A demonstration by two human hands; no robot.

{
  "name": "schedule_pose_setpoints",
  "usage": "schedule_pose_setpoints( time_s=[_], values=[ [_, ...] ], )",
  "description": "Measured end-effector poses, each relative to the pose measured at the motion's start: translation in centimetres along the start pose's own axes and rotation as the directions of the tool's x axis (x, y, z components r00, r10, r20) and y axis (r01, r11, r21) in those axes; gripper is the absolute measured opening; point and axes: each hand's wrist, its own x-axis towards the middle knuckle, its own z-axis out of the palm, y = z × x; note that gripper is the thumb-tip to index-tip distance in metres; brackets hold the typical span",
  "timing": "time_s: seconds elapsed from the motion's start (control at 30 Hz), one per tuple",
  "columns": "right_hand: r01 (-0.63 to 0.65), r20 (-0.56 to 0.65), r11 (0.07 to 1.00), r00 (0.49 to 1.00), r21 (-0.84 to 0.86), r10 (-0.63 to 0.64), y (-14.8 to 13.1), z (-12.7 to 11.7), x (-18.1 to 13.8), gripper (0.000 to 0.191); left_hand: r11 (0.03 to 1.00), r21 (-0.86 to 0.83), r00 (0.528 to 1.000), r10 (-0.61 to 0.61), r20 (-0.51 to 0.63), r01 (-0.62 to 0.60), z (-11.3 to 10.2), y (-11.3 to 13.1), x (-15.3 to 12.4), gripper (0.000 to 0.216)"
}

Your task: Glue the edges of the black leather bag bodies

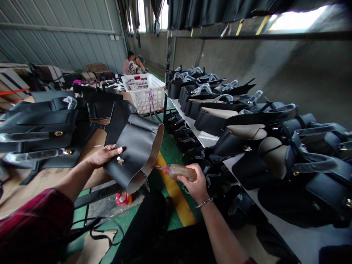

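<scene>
A black leather bag body (134,141), curved open with a tan inside and a small gold clasp (120,160), is held up in front of me. My left hand (106,156) grips its left side, thumb on the outer face and the other fingers partly hidden. In my right hand (196,181) is a squeeze bottle (181,172), brownish and translucent, with a reddish nozzle. The nozzle tip points left, close to the bag's raw lower right edge; I cannot tell whether it touches.
Black bag pieces (46,117) lie on the cardboard-covered table (63,179) at left. Rows of part-made bags (217,117) fill the rack at right. A white plastic basket (148,97) stands ahead, people (134,64) beyond it. A red container (122,198) sits low under the table.
</scene>
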Motion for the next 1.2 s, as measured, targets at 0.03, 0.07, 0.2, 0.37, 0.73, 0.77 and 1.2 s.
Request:
schedule_pose_setpoints(
  time_s=[0.03,0.07,0.2,0.37,0.73,0.77,1.2],
  values=[
    [-0.007,0.014,1.0,1.0,0.006,0.007,-0.1,0.1,-0.3,0.03,1.0,-0.007,1.0,-0.006,0.002,0.006,0.0,0.0,0.0,0.052],
    [-0.007,0.023,1.0,1.0,0.007,0.006,-0.1,0.1,-0.6,0.03,1.0,-0.005,1.0,-0.009,0.003,0.009,0.0,-0.1,0.1,0.052],
    [0.03,-0.034,0.999,0.999,-0.036,-0.031,0.7,0.1,-0.7,0.031,0.999,0.035,1.0,0.008,0.011,-0.008,0.0,-0.1,0.1,0.051],
    [-0.026,-0.166,1.0,0.986,-0.001,0.025,1.7,-0.2,-0.2,0.037,1.0,0.018,1.0,0.003,-0.016,-0.003,0.3,0.1,-0.1,0.053],
    [-0.138,-0.139,0.983,0.978,0.122,0.155,1.4,1.7,0.4,0.036,0.999,0.034,0.999,0.014,-0.05,-0.012,0.4,-0.1,0.0,0.053],
    [-0.15,-0.126,0.98,0.978,0.131,0.166,1.4,1.8,0.3,0.035,0.999,0.037,0.998,0.016,-0.053,-0.014,0.4,-0.1,0.0,0.054],
    [-0.321,0.034,0.894,0.944,0.314,0.327,0.6,2.2,-4.3,0.033,0.999,0.03,0.999,0.025,-0.046,-0.024,0.0,-1.1,0.1,0.049]
  ],
)
